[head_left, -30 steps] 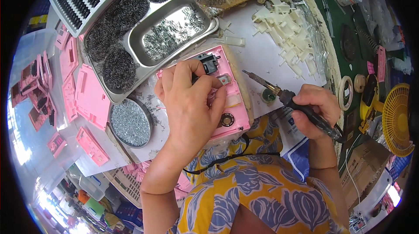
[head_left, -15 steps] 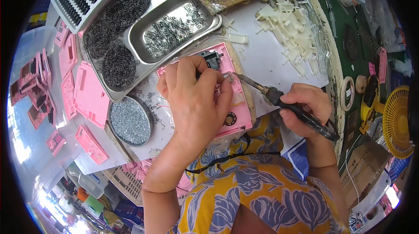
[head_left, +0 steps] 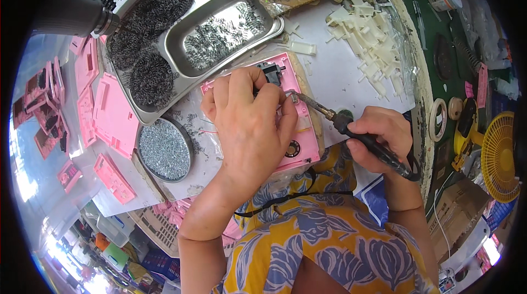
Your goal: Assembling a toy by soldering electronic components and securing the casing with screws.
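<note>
A pink plastic case (head_left: pixel 312 139) lies in front of me, with a dark grey mechanism (head_left: pixel 270 73) at its far end and a small black round part (head_left: pixel 292 148) at its near end. My left hand (head_left: pixel 244 121) rests over the case, thumb and fingers pinched together; what they hold is hidden beneath them. My right hand (head_left: pixel 387 136) is closed round the black handle of a soldering iron (head_left: pixel 341 122). The iron's tip meets a small silvery metal part (head_left: pixel 293 96) in the case, right beside my left fingertips. Thin wires (head_left: pixel 207 131) show left of my hand.
A steel tray (head_left: pixel 170 55) of small dark springs stands far left, with a round tin (head_left: pixel 189 168) of screws nearer. Pink case parts (head_left: pixel 112 113) lie further left. White plastic pieces (head_left: pixel 373 47) are heaped at far right. A yellow fan (head_left: pixel 499 154) stands right.
A dark cylindrical tool with a metal nose has come into view at the upper left. The soldering iron and my right hand have shifted slightly left; my left hand stays over the case.
</note>
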Action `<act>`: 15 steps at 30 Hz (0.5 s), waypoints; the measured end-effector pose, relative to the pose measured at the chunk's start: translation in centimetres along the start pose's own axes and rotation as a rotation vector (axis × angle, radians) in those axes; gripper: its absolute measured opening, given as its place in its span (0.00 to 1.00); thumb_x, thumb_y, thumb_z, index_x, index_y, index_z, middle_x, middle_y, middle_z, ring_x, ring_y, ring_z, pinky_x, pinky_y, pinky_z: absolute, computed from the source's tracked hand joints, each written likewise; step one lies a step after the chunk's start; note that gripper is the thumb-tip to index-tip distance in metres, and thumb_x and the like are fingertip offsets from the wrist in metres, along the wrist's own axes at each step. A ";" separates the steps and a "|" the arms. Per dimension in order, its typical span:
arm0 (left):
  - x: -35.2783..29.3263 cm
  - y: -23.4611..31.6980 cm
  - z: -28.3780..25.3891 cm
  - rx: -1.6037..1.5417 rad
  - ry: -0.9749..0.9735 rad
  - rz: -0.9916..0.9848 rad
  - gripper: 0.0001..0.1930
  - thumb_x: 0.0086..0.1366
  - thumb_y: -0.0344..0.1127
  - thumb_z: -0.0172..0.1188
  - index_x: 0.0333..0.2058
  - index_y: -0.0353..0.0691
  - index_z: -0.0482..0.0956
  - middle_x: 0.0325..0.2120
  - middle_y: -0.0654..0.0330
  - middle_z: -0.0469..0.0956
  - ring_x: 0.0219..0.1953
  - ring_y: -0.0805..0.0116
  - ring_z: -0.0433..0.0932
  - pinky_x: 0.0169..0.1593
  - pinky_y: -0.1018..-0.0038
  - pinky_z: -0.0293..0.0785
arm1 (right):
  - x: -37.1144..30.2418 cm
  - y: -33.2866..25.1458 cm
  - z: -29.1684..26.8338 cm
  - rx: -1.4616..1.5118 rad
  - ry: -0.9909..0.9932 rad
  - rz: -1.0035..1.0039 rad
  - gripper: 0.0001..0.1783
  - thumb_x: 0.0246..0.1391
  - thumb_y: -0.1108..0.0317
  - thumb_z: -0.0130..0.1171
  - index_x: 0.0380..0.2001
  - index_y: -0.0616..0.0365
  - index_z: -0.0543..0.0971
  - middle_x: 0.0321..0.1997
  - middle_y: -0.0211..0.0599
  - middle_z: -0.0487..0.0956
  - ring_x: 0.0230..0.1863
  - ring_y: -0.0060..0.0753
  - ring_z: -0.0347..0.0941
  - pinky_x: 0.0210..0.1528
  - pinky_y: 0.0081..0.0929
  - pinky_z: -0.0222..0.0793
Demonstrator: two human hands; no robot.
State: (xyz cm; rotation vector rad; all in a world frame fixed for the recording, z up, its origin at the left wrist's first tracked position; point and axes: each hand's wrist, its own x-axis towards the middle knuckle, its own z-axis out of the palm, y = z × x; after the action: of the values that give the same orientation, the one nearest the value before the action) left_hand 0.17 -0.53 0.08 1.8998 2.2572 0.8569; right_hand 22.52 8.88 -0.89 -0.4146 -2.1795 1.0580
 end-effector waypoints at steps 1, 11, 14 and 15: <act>0.0 0.0 0.1 0.002 0.003 0.003 0.07 0.51 0.33 0.68 0.24 0.42 0.77 0.36 0.59 0.70 0.40 0.55 0.68 0.44 0.55 0.57 | -0.1 0.1 0.0 -0.017 -0.006 -0.028 0.15 0.45 0.76 0.71 0.39 0.60 0.80 0.18 0.32 0.72 0.16 0.31 0.67 0.18 0.27 0.61; 0.0 0.1 -0.1 0.021 -0.003 0.003 0.07 0.52 0.34 0.68 0.25 0.42 0.77 0.37 0.59 0.71 0.40 0.56 0.68 0.45 0.56 0.57 | -0.7 0.1 -0.3 -0.081 0.067 -0.141 0.16 0.42 0.80 0.70 0.38 0.61 0.80 0.19 0.34 0.75 0.16 0.34 0.69 0.19 0.27 0.63; 0.1 0.4 -0.1 0.055 0.007 -0.023 0.07 0.48 0.34 0.71 0.25 0.45 0.80 0.33 0.62 0.69 0.39 0.60 0.69 0.48 0.62 0.59 | -0.8 0.2 -0.6 -0.056 0.075 -0.130 0.15 0.43 0.79 0.69 0.37 0.62 0.81 0.19 0.35 0.75 0.15 0.33 0.68 0.18 0.27 0.62; 0.1 0.3 -0.2 0.053 0.007 -0.018 0.07 0.48 0.34 0.71 0.25 0.45 0.80 0.33 0.62 0.69 0.39 0.60 0.69 0.47 0.62 0.58 | -0.7 0.2 -0.6 -0.049 0.083 -0.134 0.14 0.44 0.79 0.69 0.37 0.63 0.81 0.18 0.35 0.75 0.15 0.33 0.68 0.18 0.27 0.62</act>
State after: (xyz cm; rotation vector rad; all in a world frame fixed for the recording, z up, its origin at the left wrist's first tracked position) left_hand 0.38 -0.45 0.42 1.8975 2.3198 0.8105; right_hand 23.47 9.00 -1.07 -0.3232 -2.1313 0.9008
